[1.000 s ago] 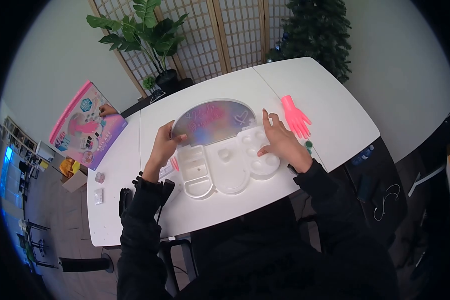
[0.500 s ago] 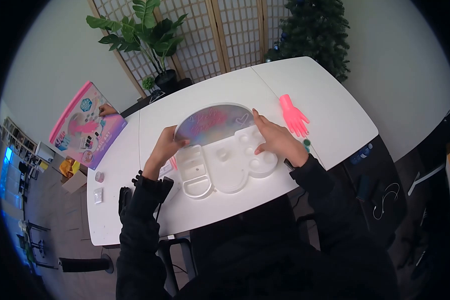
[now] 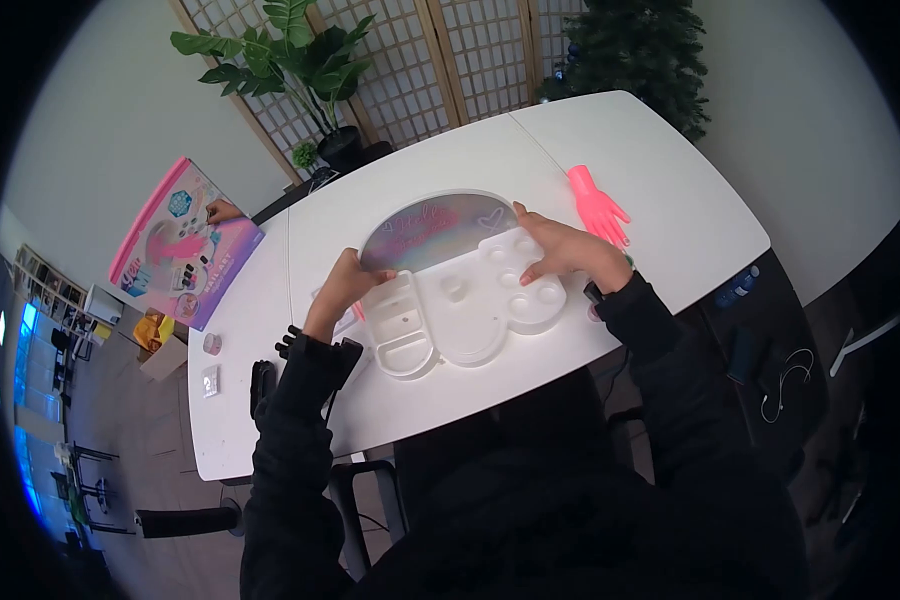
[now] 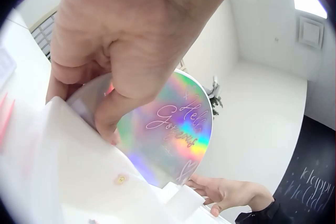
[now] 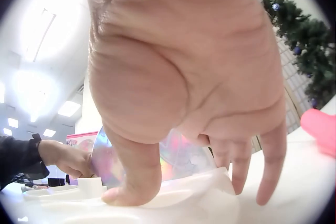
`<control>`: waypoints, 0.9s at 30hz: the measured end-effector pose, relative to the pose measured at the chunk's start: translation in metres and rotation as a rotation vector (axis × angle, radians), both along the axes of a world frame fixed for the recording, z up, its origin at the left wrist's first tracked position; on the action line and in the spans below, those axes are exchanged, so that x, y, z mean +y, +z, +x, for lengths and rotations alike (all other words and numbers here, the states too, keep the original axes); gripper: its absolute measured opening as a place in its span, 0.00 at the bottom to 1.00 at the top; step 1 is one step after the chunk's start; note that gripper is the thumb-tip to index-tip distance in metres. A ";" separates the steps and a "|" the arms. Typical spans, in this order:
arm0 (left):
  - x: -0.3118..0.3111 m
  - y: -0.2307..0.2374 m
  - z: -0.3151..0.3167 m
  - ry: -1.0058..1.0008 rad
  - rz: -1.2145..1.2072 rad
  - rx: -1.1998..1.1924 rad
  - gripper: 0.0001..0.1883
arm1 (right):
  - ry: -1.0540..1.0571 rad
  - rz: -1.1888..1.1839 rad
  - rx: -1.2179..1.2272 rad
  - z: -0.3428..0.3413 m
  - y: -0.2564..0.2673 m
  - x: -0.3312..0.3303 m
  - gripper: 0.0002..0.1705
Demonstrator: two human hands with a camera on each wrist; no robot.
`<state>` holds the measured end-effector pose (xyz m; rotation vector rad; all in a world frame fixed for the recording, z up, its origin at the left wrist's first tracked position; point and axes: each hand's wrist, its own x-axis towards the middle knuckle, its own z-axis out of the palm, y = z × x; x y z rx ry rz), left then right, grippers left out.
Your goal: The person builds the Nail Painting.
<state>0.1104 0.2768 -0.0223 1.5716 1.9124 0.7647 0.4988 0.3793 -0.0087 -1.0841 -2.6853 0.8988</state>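
Observation:
A white plastic tray with compartments on its left and round wells on its right sits on the table. Along its back edge stands a half-round holographic panel lettered "Hello Gorgeous", with a heart at the right. My left hand pinches the panel's lower left corner, thumb in front and fingers behind, as the left wrist view shows. At the other end, my right hand grips the tray's right section. Its thumb presses the top beside the wells, while the fingers reach down behind the outer edge.
Right of the tray lies a pink model hand on the white table. A nail art box stands at the left. Nearer are a small round tub, a white packet and a black object.
My right hand, spread over the tray's right side before, has come down and closed on it. The left hand stays at the panel's left corner. The head view has shifted slightly.

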 end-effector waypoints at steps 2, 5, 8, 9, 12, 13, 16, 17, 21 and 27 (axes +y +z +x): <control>0.001 0.002 0.002 -0.032 0.004 0.011 0.32 | -0.006 -0.041 -0.030 -0.001 0.003 0.002 0.80; 0.000 0.023 0.005 -0.089 -0.138 0.133 0.33 | -0.023 -0.111 -0.072 -0.004 0.009 0.003 0.83; -0.006 0.047 0.021 -0.243 0.214 0.114 0.28 | -0.028 -0.077 -0.054 -0.005 0.008 0.003 0.86; -0.008 0.054 0.030 -0.248 0.208 0.112 0.28 | -0.029 -0.020 -0.029 -0.003 0.003 0.001 0.87; -0.017 0.075 0.064 -0.241 0.460 -0.203 0.24 | -0.058 -0.084 -0.025 -0.002 0.009 -0.005 0.88; -0.016 0.081 0.071 -0.318 0.531 -0.072 0.26 | -0.060 -0.088 -0.034 -0.002 0.008 -0.004 0.88; -0.013 0.077 0.074 -0.376 0.589 0.046 0.33 | -0.049 -0.075 -0.047 -0.005 0.009 -0.003 0.88; -0.011 0.075 0.074 -0.360 0.576 0.036 0.36 | -0.055 -0.085 -0.059 -0.005 0.010 -0.004 0.88; -0.011 0.071 0.080 -0.318 0.572 0.095 0.37 | -0.051 -0.075 -0.040 -0.003 0.006 -0.005 0.87; -0.018 0.071 0.085 -0.258 0.576 0.113 0.37 | -0.052 0.005 0.026 -0.001 0.006 -0.012 0.81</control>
